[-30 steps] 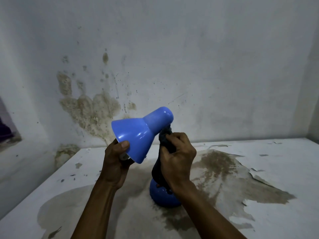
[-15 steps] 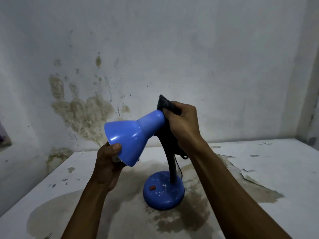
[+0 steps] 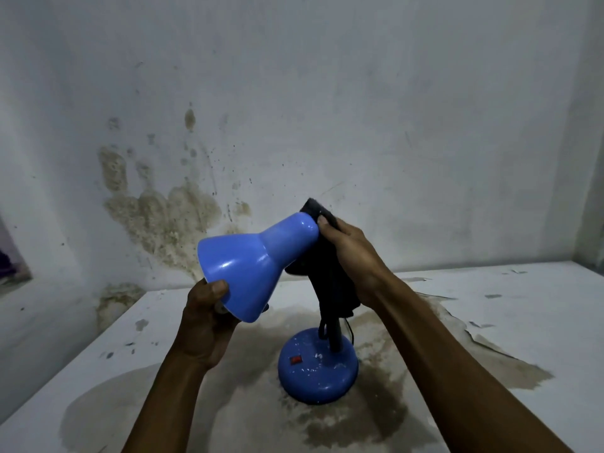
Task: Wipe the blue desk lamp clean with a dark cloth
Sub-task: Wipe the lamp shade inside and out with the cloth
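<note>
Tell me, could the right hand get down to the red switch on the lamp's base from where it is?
Probably yes. The right hand grips the dark cloth at the lamp's neck, and the red switch sits uncovered on the blue base just below.

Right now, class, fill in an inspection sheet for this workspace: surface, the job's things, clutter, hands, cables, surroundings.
Surface: white table, paint peeling, large brown stain around the lamp.
Job's things: blue lamp; shade tilted left, base standing on the table, speckled white, red switch. Dark cloth draped over the neck.
Clutter: paint flakes only.
Hands: left hand grips the shade's rim; right hand presses the cloth behind the shade's narrow end.
Cables: thin dark cord behind the neck.
Surroundings: pale wall with damp stains.
</note>
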Tool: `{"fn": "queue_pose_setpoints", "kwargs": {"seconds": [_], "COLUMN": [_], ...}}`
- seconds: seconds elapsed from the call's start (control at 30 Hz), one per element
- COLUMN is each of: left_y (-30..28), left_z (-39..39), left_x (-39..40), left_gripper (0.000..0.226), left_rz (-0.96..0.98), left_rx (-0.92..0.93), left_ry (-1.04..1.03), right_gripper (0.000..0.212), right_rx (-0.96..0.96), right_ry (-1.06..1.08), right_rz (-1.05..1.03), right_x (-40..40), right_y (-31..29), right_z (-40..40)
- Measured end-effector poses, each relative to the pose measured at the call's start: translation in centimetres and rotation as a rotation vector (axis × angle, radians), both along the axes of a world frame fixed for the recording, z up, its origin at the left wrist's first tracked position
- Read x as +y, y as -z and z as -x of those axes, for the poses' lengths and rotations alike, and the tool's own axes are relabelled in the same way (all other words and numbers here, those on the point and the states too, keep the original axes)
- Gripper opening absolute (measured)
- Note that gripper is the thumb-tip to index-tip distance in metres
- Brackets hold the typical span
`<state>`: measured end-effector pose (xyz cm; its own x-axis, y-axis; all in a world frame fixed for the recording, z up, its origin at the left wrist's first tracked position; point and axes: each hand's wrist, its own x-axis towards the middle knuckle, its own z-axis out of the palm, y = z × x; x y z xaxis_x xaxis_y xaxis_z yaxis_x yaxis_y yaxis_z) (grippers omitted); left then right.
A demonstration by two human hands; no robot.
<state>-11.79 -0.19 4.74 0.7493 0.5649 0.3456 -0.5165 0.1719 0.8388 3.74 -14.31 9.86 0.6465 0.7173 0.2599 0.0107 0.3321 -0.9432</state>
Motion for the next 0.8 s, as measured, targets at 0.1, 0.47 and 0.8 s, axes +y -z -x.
{"fn": "queue_pose_setpoints", "kwargs": {"seconds": [0.1,0.47,0.8], "left_y": [-0.1,-0.2,-0.3], "left_z": [-0.2,-0.2,0.0], "left_x": [0.0,0.0,-0.1], "left_gripper": [0.044,0.08,0.1], "left_rz": [-0.005,-0.075,-0.077], "left_rx": [-0.003,0.016,0.041], "left_ry": [0.007,-0.001,-0.013], "right_gripper": [0.025,0.032,0.037], "right_rx": [0.058,-1.102,-1.421], "right_ry": [0.043,0.572,0.553], "right_rz": [0.007,-0.045,-0.047], "right_x": [0.3,1.5,1.2], "right_y": [0.7,0.8,1.7], "right_z": [0.1,2.5,2.2]}}
